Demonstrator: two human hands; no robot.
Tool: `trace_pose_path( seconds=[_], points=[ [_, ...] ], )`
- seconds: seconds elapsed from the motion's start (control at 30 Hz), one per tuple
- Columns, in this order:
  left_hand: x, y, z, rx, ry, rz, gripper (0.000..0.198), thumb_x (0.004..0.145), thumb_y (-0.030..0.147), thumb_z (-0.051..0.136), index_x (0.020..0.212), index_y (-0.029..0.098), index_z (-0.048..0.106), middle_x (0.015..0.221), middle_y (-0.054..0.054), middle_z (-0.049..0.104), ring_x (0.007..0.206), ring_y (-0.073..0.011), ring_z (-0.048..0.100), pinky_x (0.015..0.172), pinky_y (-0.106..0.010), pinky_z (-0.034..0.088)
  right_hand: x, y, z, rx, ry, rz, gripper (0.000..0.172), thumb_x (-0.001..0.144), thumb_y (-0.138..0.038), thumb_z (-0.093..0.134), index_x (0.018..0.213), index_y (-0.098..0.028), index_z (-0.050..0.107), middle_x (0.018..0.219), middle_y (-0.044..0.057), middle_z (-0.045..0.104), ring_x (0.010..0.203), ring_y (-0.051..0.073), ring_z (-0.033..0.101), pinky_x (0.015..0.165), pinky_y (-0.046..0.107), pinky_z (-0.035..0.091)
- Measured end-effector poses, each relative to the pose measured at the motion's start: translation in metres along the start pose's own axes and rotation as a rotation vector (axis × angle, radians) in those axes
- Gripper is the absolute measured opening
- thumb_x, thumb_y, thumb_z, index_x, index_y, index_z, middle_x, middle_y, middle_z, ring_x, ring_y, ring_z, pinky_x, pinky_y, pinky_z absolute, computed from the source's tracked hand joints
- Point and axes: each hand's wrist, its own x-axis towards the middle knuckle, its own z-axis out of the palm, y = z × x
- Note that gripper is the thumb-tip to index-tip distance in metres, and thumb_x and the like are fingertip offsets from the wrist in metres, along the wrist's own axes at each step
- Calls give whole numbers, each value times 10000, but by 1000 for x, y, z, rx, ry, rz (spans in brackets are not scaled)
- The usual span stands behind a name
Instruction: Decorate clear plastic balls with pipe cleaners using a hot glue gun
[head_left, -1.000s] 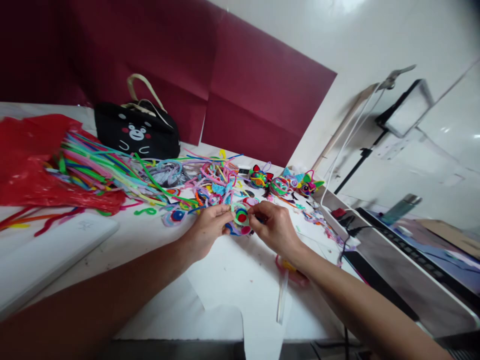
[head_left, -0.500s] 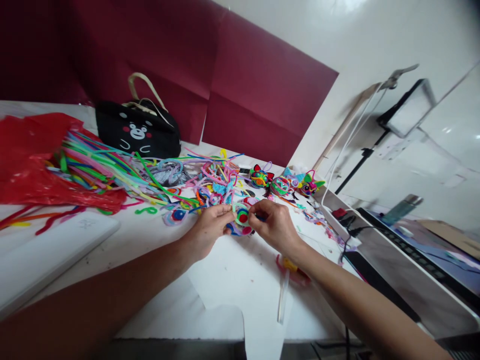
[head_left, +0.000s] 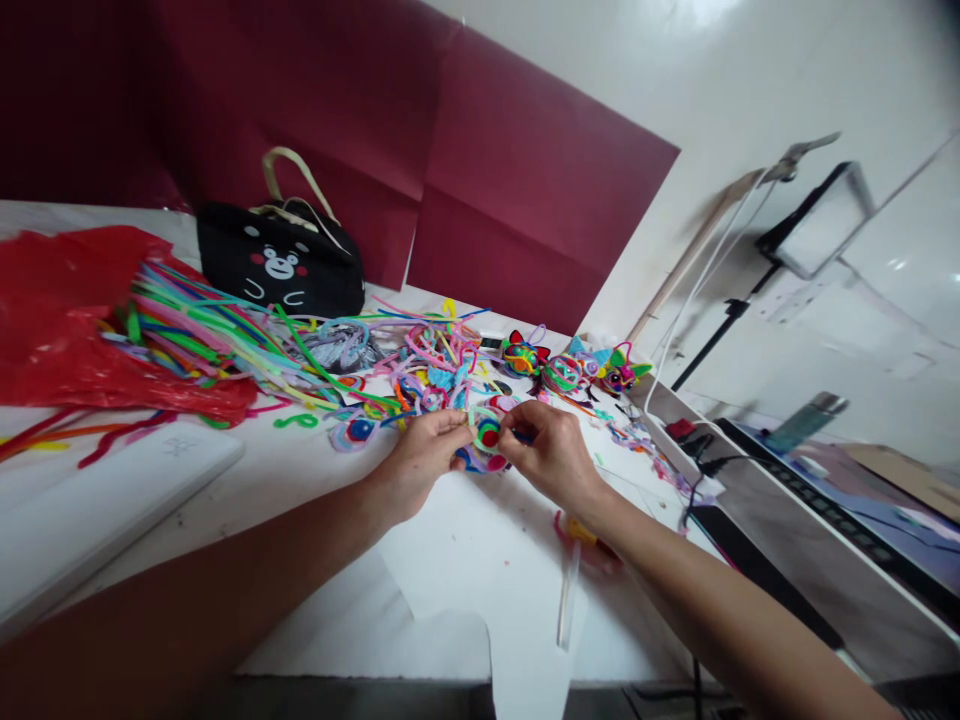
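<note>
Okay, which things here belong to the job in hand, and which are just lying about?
Likely part of the job:
coiled colourful piece between left hand and right hand
fuzzy sticks in the red bag

Seemingly just lying about:
black bag
white slab
bottle at far right

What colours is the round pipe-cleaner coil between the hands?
The round pipe-cleaner coil has a red centre ringed in green; the head view shows it best.

Left hand (head_left: 429, 458) pinches colourful coil (head_left: 489, 437) (right hand (head_left: 553, 450) too).
</note>
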Motion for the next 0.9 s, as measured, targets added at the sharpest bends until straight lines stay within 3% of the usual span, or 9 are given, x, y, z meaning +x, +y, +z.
trace_pose_path(
  seconds=[0.57,0.9],
  points=[
    [0,-1,0,-16,-2,3,105,672,228,677,735,149,645,711,16,583,624,-103,505,549,-241,327,2,-1,-1,-29,-31,-11,70,715,-138,575,707,-171,636,642,15,647,543,121,543,536,218,383],
    [4,-4,-4,-161,0,-76,158,676,228,743,782,162,647,739,-4,626,628,-114,544,566,-249,377,1,3,0,46,19,24,52,719,-162,568,707,-175,617,618,-4,608,526,109,505,512,207,371]
  ],
)
